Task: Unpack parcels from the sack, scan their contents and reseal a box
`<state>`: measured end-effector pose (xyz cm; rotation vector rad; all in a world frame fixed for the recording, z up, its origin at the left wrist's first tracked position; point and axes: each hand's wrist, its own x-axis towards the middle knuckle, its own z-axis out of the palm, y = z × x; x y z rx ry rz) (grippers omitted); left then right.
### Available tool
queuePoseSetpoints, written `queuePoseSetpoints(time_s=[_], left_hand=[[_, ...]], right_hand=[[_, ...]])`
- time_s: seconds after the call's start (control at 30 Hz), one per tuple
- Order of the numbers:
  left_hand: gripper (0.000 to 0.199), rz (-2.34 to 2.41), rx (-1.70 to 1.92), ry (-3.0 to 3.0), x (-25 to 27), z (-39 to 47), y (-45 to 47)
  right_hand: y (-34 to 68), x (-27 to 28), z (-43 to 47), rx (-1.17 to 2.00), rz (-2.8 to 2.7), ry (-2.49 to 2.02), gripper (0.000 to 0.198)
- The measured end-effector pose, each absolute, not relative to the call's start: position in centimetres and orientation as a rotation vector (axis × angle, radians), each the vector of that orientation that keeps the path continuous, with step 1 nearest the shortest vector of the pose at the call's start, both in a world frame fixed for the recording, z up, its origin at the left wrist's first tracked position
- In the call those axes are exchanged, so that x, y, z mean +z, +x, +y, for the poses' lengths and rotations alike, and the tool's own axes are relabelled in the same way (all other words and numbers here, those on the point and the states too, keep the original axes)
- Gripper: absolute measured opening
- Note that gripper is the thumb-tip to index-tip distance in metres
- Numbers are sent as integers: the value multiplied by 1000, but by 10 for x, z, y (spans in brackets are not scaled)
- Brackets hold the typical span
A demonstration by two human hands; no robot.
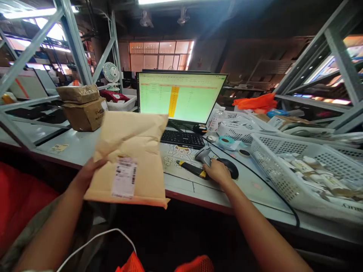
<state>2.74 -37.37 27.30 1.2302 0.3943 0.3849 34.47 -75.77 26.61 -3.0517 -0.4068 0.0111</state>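
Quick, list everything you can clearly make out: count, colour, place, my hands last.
desk: one, white, across the middle
monitor: one, black with green-tinted screen, desk's back
keyboard: one, black, below monitor
mailing envelope: one, tan, front left of monitor
barcode scanner: one, grey, near keyboard
utility knife: one, black and yellow, before keyboard
cardboard boxes: two, brown, stacked left
desk fan: one, white, behind boxes
perforated baskets: several, white, mostly right
metal frames: several, grey, both sides
left hand: one, bare, gripping envelope's left edge
right hand: one, bare, at scanner's handle
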Motion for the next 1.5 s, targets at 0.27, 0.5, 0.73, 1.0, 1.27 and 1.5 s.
queuePoseSetpoints(time_s=[0.27, 0.5, 0.73, 1.0, 1.27, 1.5], left_hand=[[54, 465, 162, 1386, 233, -364, 95], [52, 475, 242, 1477, 223, -359, 92], [54, 470, 269, 1493, 227, -367, 92], [50, 407, 51, 1318, 232, -356, 93], [39, 458, 288, 1322, 226, -342, 105], [37, 533, 288, 1379, 223, -339, 102]], right_hand=[[346, 296, -751, 137, -303, -2934, 41], [288, 393, -753, 842, -756, -2097, 54], [245, 424, -699, 980, -1242, -2059, 55], [305, 360, -728, 320, -1149, -2495, 55], [339, 278, -775, -99, -480, -3091, 56], [390, 317, -710, -304, -686, -2952, 53]])
